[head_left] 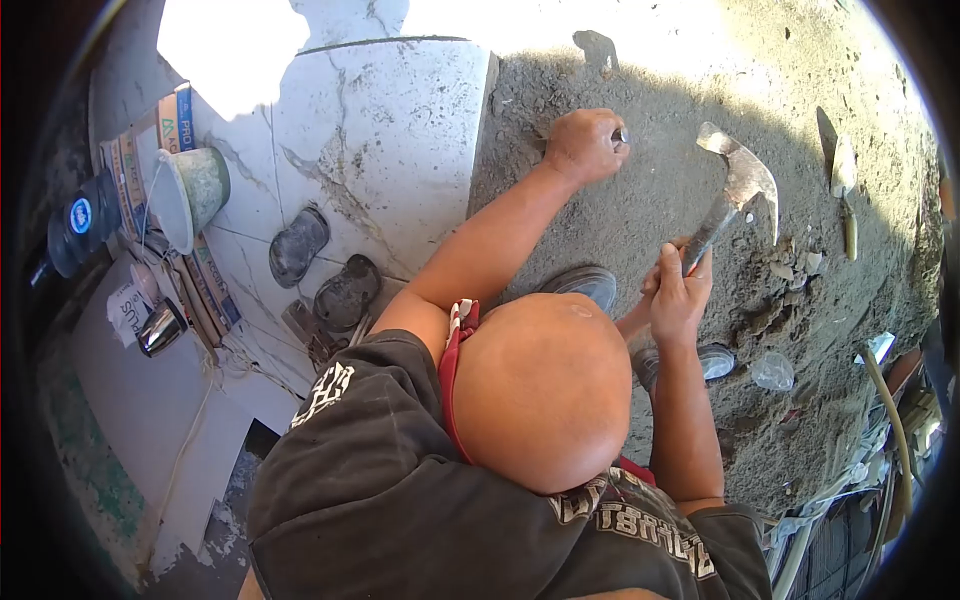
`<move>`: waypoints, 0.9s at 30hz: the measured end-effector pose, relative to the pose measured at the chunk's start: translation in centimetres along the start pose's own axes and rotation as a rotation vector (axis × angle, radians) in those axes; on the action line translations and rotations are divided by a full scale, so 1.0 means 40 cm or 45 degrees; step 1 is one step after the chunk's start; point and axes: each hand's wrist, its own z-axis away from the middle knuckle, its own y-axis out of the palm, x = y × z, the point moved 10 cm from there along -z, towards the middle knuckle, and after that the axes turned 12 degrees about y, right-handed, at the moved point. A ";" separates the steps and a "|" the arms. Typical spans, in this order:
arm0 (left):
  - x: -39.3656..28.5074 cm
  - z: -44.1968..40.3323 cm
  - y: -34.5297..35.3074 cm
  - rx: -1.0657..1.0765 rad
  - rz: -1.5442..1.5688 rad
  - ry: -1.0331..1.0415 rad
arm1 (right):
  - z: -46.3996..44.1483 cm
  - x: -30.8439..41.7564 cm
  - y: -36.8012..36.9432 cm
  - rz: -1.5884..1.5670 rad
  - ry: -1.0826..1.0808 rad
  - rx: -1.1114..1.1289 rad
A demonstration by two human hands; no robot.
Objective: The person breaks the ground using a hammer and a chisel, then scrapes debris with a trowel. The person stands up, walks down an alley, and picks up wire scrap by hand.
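My left hand (588, 143) is closed in a fist around a small dark object whose end shows at the fingers; most of it is hidden. It is above the grey sand, just right of the tile edge. In my right hand (682, 290) is the handle of a claw hammer (745, 175), gripped near its reddish lower part. The worn metal head points up and away from me, over the sand (660, 120). A bare knee or other rounded skin surface fills the centre, and what it is I cannot tell.
White marbled tiles (385, 130) lie at the left, with dark sandals (300, 245), a bucket (205, 190), cardboard boxes (130, 180) and a metal cup (162, 328). A trowel (844, 170) rests on the sand at right, near hoses (888, 410) and debris.
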 end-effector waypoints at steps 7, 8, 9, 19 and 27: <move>-0.032 -0.009 0.001 0.013 -0.039 0.067 | -0.021 -0.050 0.016 0.400 0.168 0.176; -0.027 0.005 0.007 0.023 -0.042 0.042 | -0.013 -0.047 -0.004 0.354 0.165 0.147; -0.032 0.002 0.011 0.079 -0.078 0.014 | -0.015 -0.031 -0.022 0.283 0.123 0.108; -0.012 -0.020 -0.034 -0.147 -0.110 -0.038 | -0.066 0.033 0.029 0.618 0.127 0.138; 0.025 -0.014 -0.051 -0.204 -0.051 -0.146 | -0.079 0.046 0.044 0.534 0.018 0.087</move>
